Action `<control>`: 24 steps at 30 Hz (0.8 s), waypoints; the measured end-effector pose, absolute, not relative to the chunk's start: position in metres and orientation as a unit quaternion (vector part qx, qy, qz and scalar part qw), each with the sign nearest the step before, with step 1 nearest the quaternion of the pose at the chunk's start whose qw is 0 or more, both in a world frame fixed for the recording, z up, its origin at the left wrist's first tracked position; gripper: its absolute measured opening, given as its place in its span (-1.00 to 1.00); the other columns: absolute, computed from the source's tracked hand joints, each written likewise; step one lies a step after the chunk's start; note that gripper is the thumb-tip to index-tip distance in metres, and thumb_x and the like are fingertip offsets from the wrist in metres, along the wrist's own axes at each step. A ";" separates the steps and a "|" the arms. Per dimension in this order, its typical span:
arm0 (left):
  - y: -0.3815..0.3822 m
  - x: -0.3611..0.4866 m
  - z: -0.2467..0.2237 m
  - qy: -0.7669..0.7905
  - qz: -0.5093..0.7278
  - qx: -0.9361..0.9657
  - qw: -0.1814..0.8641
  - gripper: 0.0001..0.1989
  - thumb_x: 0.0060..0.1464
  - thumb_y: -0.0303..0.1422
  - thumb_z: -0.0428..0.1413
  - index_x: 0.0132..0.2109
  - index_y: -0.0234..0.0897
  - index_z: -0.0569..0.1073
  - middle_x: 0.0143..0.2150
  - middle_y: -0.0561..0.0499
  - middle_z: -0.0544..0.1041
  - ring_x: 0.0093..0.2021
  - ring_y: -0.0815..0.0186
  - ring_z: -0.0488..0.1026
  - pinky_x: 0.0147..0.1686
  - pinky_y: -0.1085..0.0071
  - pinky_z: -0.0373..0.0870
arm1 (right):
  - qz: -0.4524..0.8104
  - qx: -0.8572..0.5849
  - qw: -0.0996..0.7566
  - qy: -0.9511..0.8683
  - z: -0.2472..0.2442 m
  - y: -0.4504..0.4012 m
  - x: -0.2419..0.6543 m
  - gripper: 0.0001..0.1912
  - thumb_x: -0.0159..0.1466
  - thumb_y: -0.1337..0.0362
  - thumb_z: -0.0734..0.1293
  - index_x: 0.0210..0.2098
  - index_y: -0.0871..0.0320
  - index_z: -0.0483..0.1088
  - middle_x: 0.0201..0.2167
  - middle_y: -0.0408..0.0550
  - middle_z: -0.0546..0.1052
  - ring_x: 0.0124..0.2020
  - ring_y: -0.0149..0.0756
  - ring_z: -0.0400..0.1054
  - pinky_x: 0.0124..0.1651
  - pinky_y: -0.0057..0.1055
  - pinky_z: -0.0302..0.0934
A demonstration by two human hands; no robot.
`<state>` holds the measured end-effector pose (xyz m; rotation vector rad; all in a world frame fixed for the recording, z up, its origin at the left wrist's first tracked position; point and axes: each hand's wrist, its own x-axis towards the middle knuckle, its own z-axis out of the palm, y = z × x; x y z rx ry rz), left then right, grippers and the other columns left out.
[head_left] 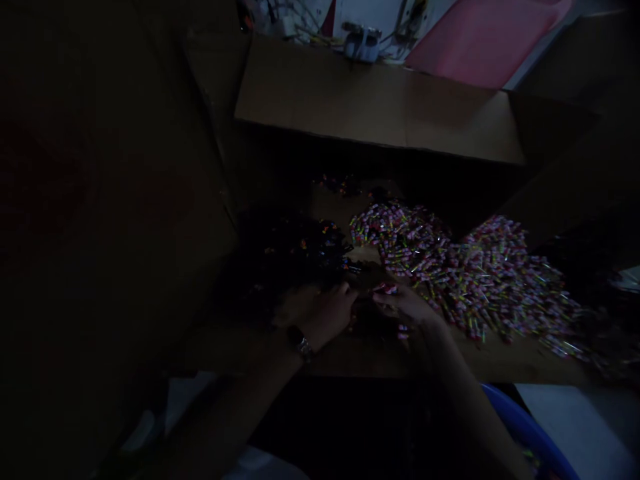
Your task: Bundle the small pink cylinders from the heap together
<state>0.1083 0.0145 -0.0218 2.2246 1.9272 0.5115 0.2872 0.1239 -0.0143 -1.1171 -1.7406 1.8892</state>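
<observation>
Pink pieces [415, 247] lie heaped from centre to right of frame. I note the tabletop [500, 359] ending in a front edge just below both hands; a cardboard flap [370, 97] bounds the top. Bare wood shows between heap and dark pile [290, 253], centre left. Right hand [407, 305]: fingertips pinching a pink bit [385, 289], heap just above. Left hand [340, 303], near centre: fingers curled, contents I cannot tell.

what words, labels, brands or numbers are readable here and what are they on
None can be read.
Reddish marks at far left: too dark and blurred.
Small multicoloured pieces: any print is too small.
Dark wristwatch on the left wrist: no legible face.
</observation>
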 end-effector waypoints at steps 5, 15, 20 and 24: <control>0.014 0.112 -0.024 0.650 0.143 0.745 0.045 -0.85 0.23 -0.31 -0.02 -0.21 -0.29 0.39 -0.21 -0.04 0.38 -0.21 0.23 0.34 -0.24 0.31 0.30 | 0.665 -0.392 0.168 -0.613 -0.027 0.124 0.288 -0.55 -0.07 0.05 0.50 -0.27 0.17 0.43 -0.57 -0.23 0.35 -0.61 -0.49 0.09 -0.57 -0.52 -0.05; 0.015 0.113 -0.022 0.647 0.132 0.749 0.048 -0.87 0.23 -0.34 -0.01 -0.21 -0.29 0.39 -0.21 -0.05 0.38 -0.19 0.24 0.32 -0.24 0.31 0.27 | 0.669 -0.380 0.173 -0.615 -0.030 0.120 0.296 -0.57 -0.08 0.07 0.51 -0.33 0.18 0.40 -0.60 -0.28 0.31 -0.63 -0.52 0.05 -0.56 -0.52 -0.07; 0.015 0.114 -0.026 0.647 0.131 0.750 0.039 -0.85 0.23 -0.32 -0.02 -0.20 -0.28 0.39 -0.20 -0.05 0.37 -0.20 0.22 0.32 -0.29 0.32 0.28 | 0.666 -0.389 0.177 -0.611 -0.035 0.121 0.295 -0.54 -0.08 0.05 0.51 -0.30 0.17 0.38 -0.64 -0.31 0.26 -0.64 -0.51 0.01 -0.56 -0.51 -0.11; 0.015 0.114 -0.025 0.647 0.127 0.751 0.036 -0.86 0.22 -0.33 -0.01 -0.21 -0.28 0.39 -0.21 -0.04 0.38 -0.20 0.22 0.32 -0.28 0.32 0.28 | 0.652 -0.393 0.174 -0.625 -0.035 0.120 0.295 -0.56 -0.08 0.04 0.49 -0.33 0.17 0.38 -0.66 -0.32 0.24 -0.65 -0.51 0.01 -0.56 -0.51 -0.12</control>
